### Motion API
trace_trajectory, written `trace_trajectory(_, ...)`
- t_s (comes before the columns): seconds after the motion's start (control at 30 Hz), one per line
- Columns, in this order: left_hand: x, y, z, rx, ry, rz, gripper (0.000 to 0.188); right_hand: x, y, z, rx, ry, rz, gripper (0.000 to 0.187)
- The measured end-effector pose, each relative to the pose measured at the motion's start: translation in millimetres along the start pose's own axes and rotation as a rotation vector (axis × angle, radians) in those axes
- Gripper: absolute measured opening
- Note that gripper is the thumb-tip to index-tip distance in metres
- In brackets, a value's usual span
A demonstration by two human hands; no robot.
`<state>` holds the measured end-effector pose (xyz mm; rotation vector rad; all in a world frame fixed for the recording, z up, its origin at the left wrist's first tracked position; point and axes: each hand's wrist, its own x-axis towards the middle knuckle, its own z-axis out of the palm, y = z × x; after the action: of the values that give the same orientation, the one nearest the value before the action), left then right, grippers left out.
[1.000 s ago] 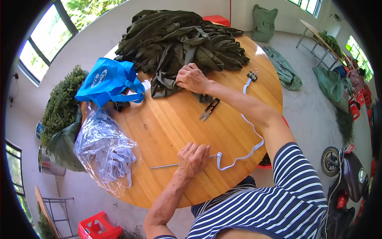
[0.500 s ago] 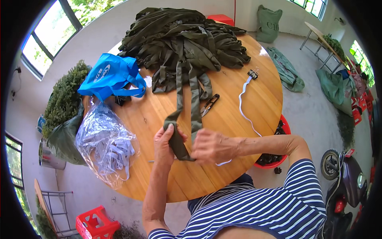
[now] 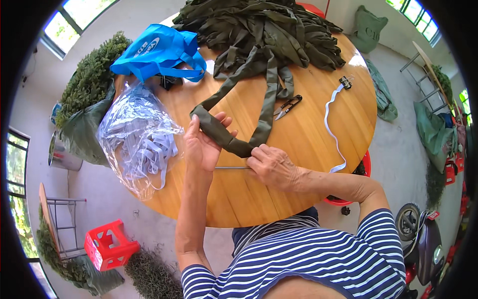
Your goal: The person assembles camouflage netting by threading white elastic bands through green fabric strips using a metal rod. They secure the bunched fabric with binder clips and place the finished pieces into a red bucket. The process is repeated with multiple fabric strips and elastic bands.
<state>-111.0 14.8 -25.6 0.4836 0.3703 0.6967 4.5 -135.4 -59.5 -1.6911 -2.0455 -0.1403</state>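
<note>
My left hand [image 3: 205, 144] holds a dark olive-green fabric strap [image 3: 224, 134], its thumb on the upper edge and its fingers behind, partly spread. My right hand [image 3: 274, 165] pinches the same strap at its lower bend, fingers curled. Both sides of the loop run up to a big heap of matching olive cloth [image 3: 249, 32] at the table's far side. Between my wrists shows a thin grey rod [image 3: 232, 168]; whether my right hand touches it I cannot tell. Black thread snips [image 3: 288, 107] lie right of the strap.
On the round wooden table [image 3: 308, 129] are a blue bag [image 3: 154, 52], a clear plastic bag of white elastic bands [image 3: 144, 144], and a white elastic [image 3: 328, 124] with a black binder clip [image 3: 345, 82]. A red stool [image 3: 107, 244] and a scooter [image 3: 428, 254] stand around.
The strap's loop is spread wider, with my left hand's fingers loosened behind it. My right hand now pinches the lower bend. The whole view has shifted, showing the table higher up.
</note>
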Motion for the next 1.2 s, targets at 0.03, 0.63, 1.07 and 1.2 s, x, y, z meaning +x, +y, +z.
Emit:
trace_trajectory(0.03, -2.0, 1.4, 3.3, -0.014, 0.027, -0.003, 0.023, -0.3, 3.0, -0.7, 0.009, -0.008, -0.009, 0.016)
trace_trajectory(0.63, -5.4, -8.1, 27.8, -0.174, -0.052, -0.120, 0.042, 29.0, 25.5, -53.8, 0.867, -0.044, 0.587, 0.018)
trace_trajectory(1.07, -23.9, -30.4, 19.8, -0.333, -0.288, -0.200, 0.043, 49.2, 19.1, -45.3, 1.072, -0.023, 0.596, 0.014)
trace_trajectory(1.2, -36.7, -28.1, 30.1, -0.189, -0.228, -0.183, 0.042, 48.2, 24.4, -38.1, 1.338, -0.044, 0.654, 0.015)
